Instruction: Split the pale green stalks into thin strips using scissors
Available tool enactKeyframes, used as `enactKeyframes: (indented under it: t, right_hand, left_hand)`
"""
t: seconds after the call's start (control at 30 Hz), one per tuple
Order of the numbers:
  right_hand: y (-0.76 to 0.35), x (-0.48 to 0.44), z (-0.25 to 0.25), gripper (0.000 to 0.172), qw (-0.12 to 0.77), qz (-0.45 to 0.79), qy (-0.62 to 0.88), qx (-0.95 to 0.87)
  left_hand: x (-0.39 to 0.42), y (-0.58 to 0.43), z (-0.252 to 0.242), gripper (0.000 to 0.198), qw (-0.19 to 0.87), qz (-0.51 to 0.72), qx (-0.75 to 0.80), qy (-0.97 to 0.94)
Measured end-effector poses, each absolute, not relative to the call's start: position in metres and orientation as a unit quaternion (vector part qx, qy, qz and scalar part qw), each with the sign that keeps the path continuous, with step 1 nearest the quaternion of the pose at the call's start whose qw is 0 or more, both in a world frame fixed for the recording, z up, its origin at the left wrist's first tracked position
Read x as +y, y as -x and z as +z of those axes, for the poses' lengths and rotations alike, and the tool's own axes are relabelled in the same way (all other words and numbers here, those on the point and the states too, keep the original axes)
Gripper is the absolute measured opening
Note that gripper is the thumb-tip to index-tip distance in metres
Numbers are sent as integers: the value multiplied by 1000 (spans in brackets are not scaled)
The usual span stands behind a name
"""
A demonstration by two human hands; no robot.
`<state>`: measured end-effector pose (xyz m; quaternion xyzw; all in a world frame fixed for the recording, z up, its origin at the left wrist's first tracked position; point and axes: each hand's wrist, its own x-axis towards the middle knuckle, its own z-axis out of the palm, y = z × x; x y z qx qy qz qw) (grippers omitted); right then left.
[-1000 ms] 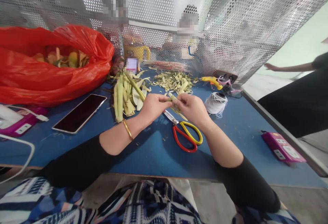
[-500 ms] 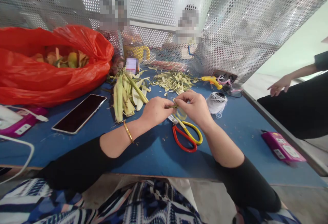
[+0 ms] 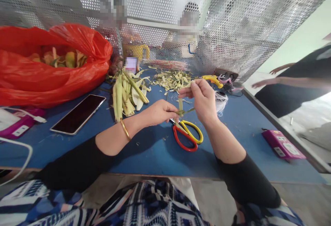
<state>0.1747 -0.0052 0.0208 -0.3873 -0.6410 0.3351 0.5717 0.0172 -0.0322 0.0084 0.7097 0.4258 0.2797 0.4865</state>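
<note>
My left hand [image 3: 165, 111] is closed, thumb and fingers pinching a small bundle of pale green husk strips [image 3: 180, 104] just above the scissors. One strip stands up from the pinch and a darker green end points right. My right hand [image 3: 204, 98] is raised to the right of it, thumb and forefinger pinched on a pale strip end, its other fingers stretched left. Beneath lie scissors [image 3: 186, 139] with one red and one yellow handle, their blades partly hidden by my left hand. A spool of white thread [image 3: 221, 102] sits behind my right hand, partly covered.
Corn husks [image 3: 118, 96] lie left of cut husk scraps [image 3: 172, 80]. A phone [image 3: 79, 114], a red plastic bag [image 3: 85, 78] and a purple power strip [image 3: 283, 144] are around. A yellow glue gun [image 3: 213, 80] lies near glasses. A person [image 3: 292, 81] stands at right; perforated mesh closes the back.
My right hand has moved up and away from my left, and the strips now show between them. My left hand has shifted slightly. The person at right has moved, both hands now showing.
</note>
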Motion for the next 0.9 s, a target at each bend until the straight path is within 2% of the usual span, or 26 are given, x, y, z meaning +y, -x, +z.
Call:
enactKeyframes:
  t: [0.2, 0.37, 0.53, 0.63, 0.73, 0.8, 0.9]
  right_hand:
    - [-172, -10, 19, 27, 542, 348, 376, -666]
    - [-168, -17, 17, 22, 489, 353, 368, -707]
    - [-169, -16, 15, 21, 470, 354, 343, -733]
    - [-179, -6, 19, 19, 518, 272, 393, -709]
    - [-191, 6, 22, 27, 570, 185, 505, -621]
    - [-193, 10, 22, 35, 523, 264, 548, -597]
    - [-186, 7, 18, 43, 435, 439, 529, -582]
  left_hand:
    - [-34, -17, 13, 16, 511, 282, 426, -692]
    - [-37, -22, 5, 26, 517, 322, 473, -637]
    - [-41, -28, 6, 22, 555, 318, 470, -608]
    - [-38, -28, 7, 17, 570, 368, 472, -563]
    - [-34, -25, 6, 17, 565, 425, 480, -520]
    - [-31, -24, 4, 17, 564, 439, 481, -508]
    - [-30, -24, 1, 17, 564, 438, 486, -505]
